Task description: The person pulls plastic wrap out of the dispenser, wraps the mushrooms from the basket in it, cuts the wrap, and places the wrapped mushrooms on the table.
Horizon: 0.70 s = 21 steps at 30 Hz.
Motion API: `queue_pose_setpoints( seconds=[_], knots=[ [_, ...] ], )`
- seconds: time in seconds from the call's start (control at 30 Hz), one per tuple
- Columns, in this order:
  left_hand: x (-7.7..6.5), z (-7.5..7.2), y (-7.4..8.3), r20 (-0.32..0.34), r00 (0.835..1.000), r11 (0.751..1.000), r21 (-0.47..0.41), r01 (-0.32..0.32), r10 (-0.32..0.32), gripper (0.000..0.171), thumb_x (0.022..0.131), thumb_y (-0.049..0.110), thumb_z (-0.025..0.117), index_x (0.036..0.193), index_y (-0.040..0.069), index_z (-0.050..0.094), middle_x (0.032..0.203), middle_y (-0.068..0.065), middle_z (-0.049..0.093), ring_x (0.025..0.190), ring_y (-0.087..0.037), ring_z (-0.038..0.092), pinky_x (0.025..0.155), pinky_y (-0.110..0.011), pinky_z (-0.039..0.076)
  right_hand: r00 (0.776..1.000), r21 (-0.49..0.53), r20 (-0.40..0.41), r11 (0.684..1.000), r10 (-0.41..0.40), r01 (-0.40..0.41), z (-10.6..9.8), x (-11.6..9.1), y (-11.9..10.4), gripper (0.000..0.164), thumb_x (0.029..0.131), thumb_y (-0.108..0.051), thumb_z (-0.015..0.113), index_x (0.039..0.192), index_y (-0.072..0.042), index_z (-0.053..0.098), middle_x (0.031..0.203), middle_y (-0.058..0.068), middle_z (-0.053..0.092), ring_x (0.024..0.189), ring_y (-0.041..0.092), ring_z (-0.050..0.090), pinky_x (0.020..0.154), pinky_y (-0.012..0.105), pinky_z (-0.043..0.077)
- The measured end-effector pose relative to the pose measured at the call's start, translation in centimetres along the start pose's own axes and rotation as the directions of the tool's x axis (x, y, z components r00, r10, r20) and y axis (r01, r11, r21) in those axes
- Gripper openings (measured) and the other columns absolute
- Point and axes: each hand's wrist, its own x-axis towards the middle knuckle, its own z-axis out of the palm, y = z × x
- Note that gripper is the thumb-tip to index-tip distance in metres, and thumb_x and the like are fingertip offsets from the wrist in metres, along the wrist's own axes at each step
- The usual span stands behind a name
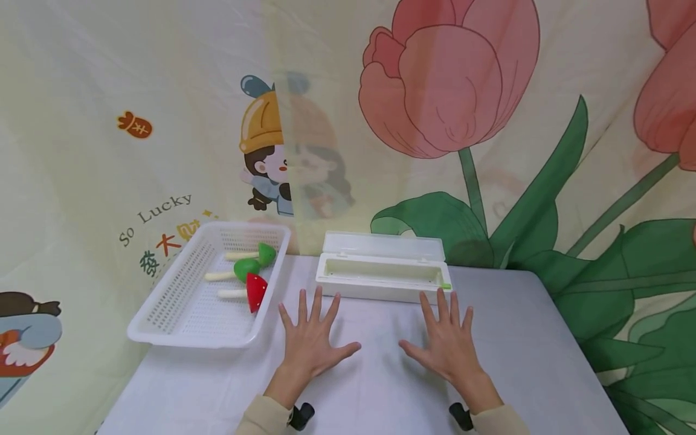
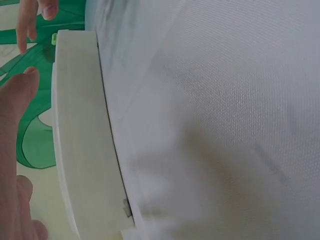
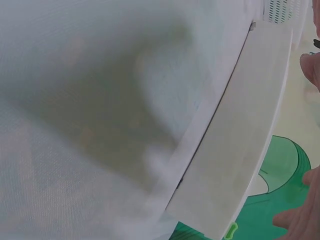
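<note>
Both hands hover over the table with fingers spread and nothing held. The left hand (image 1: pixel 311 347) lies between a white plastic basket (image 1: pixel 190 339) and the front of a long white box (image 1: pixel 380 292). Near the box's right end is the right hand (image 1: pixel 448 345). The box's translucent lid (image 1: pixel 383 246) stands raised at the back, and a small green tab (image 1: pixel 446 286) shows at its right. Inside the basket lie a red mushroom toy (image 1: pixel 256 292) with white dots and two green-capped ones, a nearer (image 1: pixel 247 269) and a farther (image 1: pixel 266 254). Each wrist view shows the box's plain front wall.
A pale cloth covers the table (image 1: pixel 516 344). Behind it hangs a printed curtain (image 1: pixel 326 36) with tulips, leaves and cartoon figures. The basket stands at the table's left edge, the box at the back edge. A dark wrist camera (image 1: pixel 301 417) sits by the left cuff.
</note>
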Motion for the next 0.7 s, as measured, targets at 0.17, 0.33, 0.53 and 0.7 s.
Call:
queue_pose_setpoints(
  seconds=[0.17, 0.33, 0.53, 0.7],
  knots=[
    [0.2, 0.05, 0.11, -0.005, 1.0, 1.0, 0.002, -0.008, 0.008, 0.108, 0.075, 0.095, 0.046, 0.163, 0.035, 0.026, 0.174, -0.011, 0.013, 0.158, -0.047, 0.004, 0.112, -0.083, -0.005, 1.0, 0.0, -0.006, 1.0, -0.012, 0.012, 0.18, 0.09, -0.05, 0.115, 0.076, -0.08, 0.067, 0.163, -0.015, 0.029, 0.167, 0.028, 0.02, 0.153, 0.055, 0.015, 0.113, 0.082, 0.014],
    [0.45, 0.04, 0.15, -0.019, 1.0, 1.0, 0.01, -0.017, 0.018, 0.108, 0.076, 0.096, 0.045, 0.163, 0.036, 0.025, 0.173, -0.011, 0.013, 0.158, -0.047, 0.003, 0.112, -0.083, -0.004, 1.0, -0.011, -0.016, 1.0, -0.02, 0.02, 0.15, 0.12, 0.06, 0.115, 0.076, -0.08, 0.067, 0.163, -0.015, 0.029, 0.167, 0.028, 0.021, 0.153, 0.055, 0.017, 0.112, 0.082, 0.017],
    [0.59, 0.0, 0.19, -0.011, 1.0, 1.0, -0.002, -0.025, 0.025, 0.108, 0.075, 0.095, 0.048, 0.163, 0.035, 0.026, 0.173, -0.012, 0.014, 0.158, -0.047, 0.003, 0.112, -0.083, -0.003, 1.0, 0.022, -0.011, 1.0, -0.014, 0.014, -0.04, 0.36, 0.24, 0.113, 0.078, -0.078, 0.067, 0.163, -0.015, 0.027, 0.167, 0.027, 0.02, 0.153, 0.055, 0.016, 0.112, 0.082, 0.017],
    [0.78, 0.01, 0.01, -0.006, 0.999, 0.998, 0.043, -0.049, 0.049, 0.11, 0.074, 0.096, 0.048, 0.164, 0.036, 0.024, 0.173, -0.012, 0.013, 0.159, -0.046, 0.003, 0.114, -0.081, 0.002, 1.0, 0.063, -0.014, 0.998, -0.004, 0.005, -0.16, 0.68, 0.5, 0.111, 0.08, -0.076, 0.067, 0.163, -0.014, 0.026, 0.166, 0.028, 0.023, 0.153, 0.056, 0.016, 0.111, 0.083, 0.015]
  ],
)
